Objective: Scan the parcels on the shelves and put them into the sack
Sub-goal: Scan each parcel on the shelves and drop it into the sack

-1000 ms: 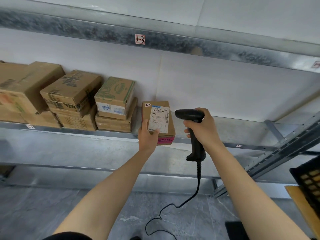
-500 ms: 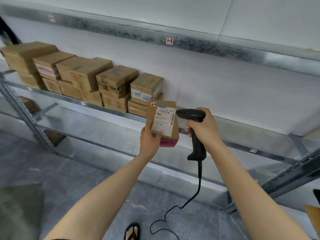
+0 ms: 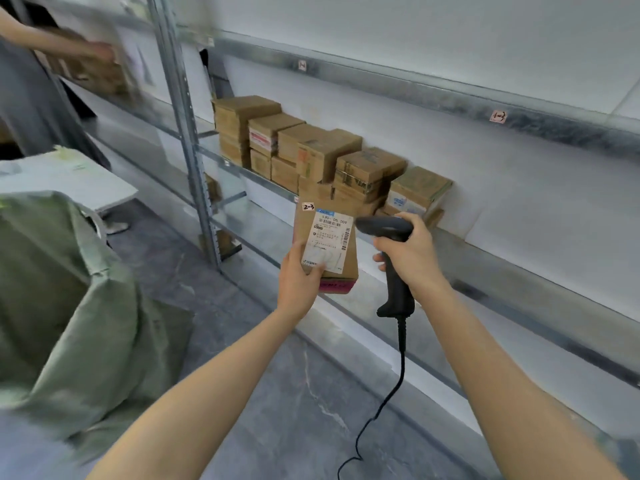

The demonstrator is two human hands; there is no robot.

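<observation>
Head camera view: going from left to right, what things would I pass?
green sack → metal shelf post → labelled parcel → black scanner

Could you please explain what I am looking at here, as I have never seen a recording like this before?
There is no machine here: this is one person working with bare hands. The single picture comes from a camera worn on their head, looking forward and down, so you see their own two arms reaching out.

The left hand holds a brown parcel with its white label facing up. The right hand grips a black scanner, its nose pointing toward that label; its cable hangs down.

Behind, more boxes sit stacked on a metal shelf. The green sack stands open at the left. A second person, blurred, reaches toward another shelf at top left.
</observation>
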